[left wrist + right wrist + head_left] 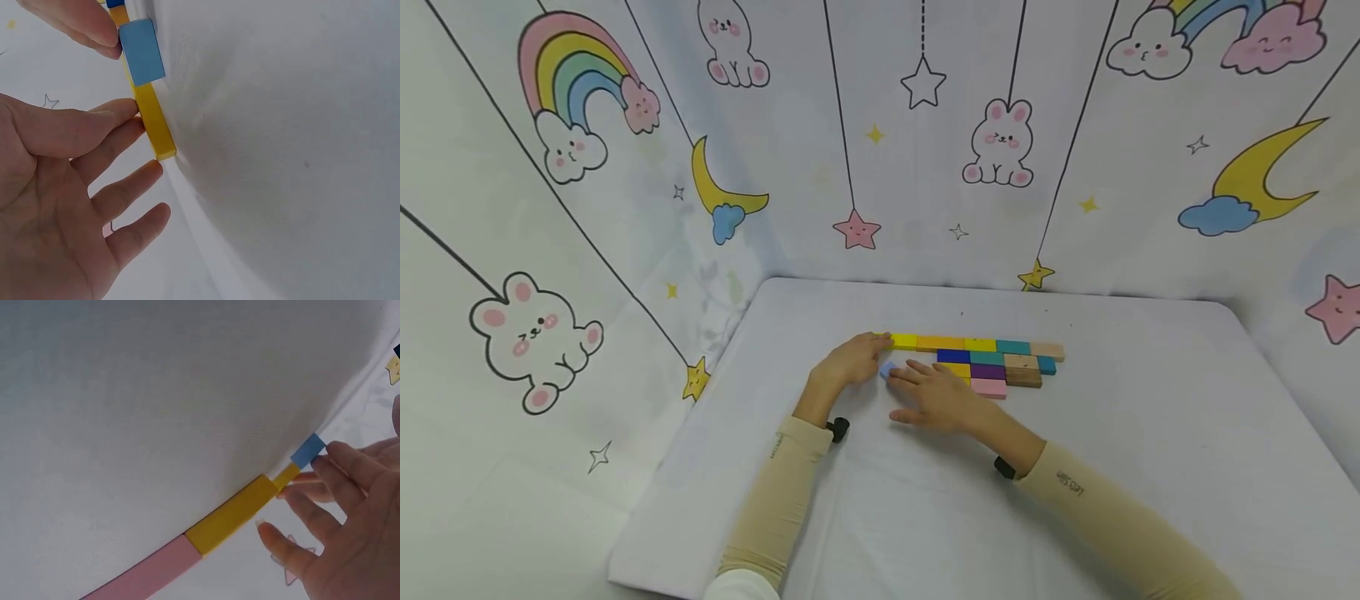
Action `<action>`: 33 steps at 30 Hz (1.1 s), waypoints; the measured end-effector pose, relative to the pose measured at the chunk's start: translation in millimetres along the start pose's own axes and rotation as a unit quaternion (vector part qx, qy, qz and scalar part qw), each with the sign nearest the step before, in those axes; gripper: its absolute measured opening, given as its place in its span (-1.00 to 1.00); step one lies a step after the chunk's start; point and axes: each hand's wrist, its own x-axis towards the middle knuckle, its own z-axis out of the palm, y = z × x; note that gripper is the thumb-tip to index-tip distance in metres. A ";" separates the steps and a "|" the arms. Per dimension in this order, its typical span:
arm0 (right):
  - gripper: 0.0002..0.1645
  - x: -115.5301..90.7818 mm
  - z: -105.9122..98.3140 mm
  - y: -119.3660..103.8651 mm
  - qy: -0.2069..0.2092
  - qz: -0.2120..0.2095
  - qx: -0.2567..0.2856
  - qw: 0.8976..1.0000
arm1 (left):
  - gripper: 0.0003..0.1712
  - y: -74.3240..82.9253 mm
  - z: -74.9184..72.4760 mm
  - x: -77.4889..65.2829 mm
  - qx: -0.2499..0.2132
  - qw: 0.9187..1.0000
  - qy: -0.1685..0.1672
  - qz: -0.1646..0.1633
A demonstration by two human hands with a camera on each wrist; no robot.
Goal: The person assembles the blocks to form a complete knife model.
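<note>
In the head view my left hand (pixel 852 360) reaches to the left end of the back row of flat blocks, its fingertips at a yellow block (pixel 904 342). The left wrist view shows those fingers extended and spread along the yellow block (pixel 156 122). My right hand (pixel 942 398) lies palm down over the front left of the blocks, partly hiding some. Its fingertips touch a small light blue block (pixel 887 369), which sits tilted, apart from the rows. From the right wrist, the fingers look straight and loose beside the light blue block (pixel 308 450).
The back row continues with an orange block (pixel 940 342), a teal block (pixel 1013 347) and a tan block (pixel 1047 351). In front are a purple block (pixel 988 372), a brown block (pixel 1024 377) and a pink block (pixel 988 388). A patterned wall cloth stands behind the white table (pixel 1150 467).
</note>
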 end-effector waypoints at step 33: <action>-0.12 -50.6 -20.8 -22.3 -0.057 0.054 -0.011 0.997 | -0.22 17.6 1.2 1.1 0.040 0.999 0.007 -0.028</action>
